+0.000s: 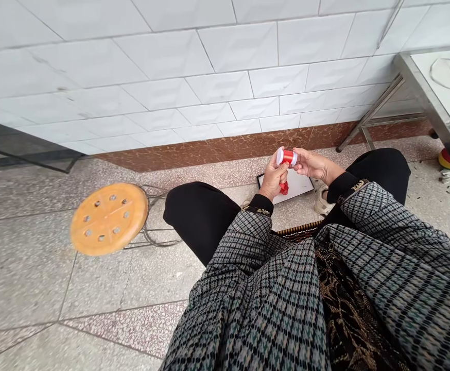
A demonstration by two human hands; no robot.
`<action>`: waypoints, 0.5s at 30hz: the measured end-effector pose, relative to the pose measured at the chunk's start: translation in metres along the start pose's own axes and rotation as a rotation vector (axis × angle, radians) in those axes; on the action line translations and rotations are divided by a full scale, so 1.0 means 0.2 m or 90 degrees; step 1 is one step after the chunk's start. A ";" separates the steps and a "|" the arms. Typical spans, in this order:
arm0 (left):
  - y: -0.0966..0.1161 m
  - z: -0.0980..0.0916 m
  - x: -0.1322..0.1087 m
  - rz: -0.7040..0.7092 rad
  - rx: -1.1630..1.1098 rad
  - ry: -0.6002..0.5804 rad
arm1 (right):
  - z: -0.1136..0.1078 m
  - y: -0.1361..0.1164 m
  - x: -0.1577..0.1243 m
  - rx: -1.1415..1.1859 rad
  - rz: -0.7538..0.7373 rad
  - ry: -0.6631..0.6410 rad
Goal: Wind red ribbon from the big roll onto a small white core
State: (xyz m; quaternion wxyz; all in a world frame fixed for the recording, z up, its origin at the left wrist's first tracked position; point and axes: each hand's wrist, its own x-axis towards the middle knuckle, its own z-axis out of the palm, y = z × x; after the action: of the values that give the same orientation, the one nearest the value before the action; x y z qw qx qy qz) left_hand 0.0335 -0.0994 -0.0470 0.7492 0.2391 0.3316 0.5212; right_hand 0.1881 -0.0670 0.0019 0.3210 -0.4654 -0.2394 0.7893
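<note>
Red spool (288,156), best kept steady: left hand (273,178) grips it plus red bundle (283,188); right hand (313,166) at its end, grip unclear.

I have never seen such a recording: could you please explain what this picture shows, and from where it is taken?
No machine works here, only a person's two bare hands. A camera worn on the head takes the picture, looking forward and down. The left hand holds a white spool wound with red and, lower in its fingers, a small red item. The right hand is at the spool's other end; whether it grips is unclear. Below lies a white panel; to the left stands an orange stool. On the table at right lies a pale cord.
</note>
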 end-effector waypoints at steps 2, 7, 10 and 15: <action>0.02 0.00 0.00 -0.011 0.005 -0.016 | -0.01 -0.01 0.00 -0.015 0.038 -0.025; 0.01 0.00 0.00 -0.013 -0.009 0.036 | -0.01 0.00 -0.01 -0.115 0.015 -0.020; 0.01 0.01 0.01 -0.003 -0.046 0.081 | -0.01 0.02 -0.02 -0.209 -0.106 -0.006; 0.00 0.01 0.02 0.007 -0.072 0.083 | -0.02 0.07 0.04 -0.363 -0.274 0.038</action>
State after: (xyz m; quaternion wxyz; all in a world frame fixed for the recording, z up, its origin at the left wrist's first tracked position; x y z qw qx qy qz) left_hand 0.0361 -0.0959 -0.0475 0.7353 0.1639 0.3487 0.5575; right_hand 0.1845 -0.0700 -0.0138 0.3438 -0.4979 -0.5330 0.5914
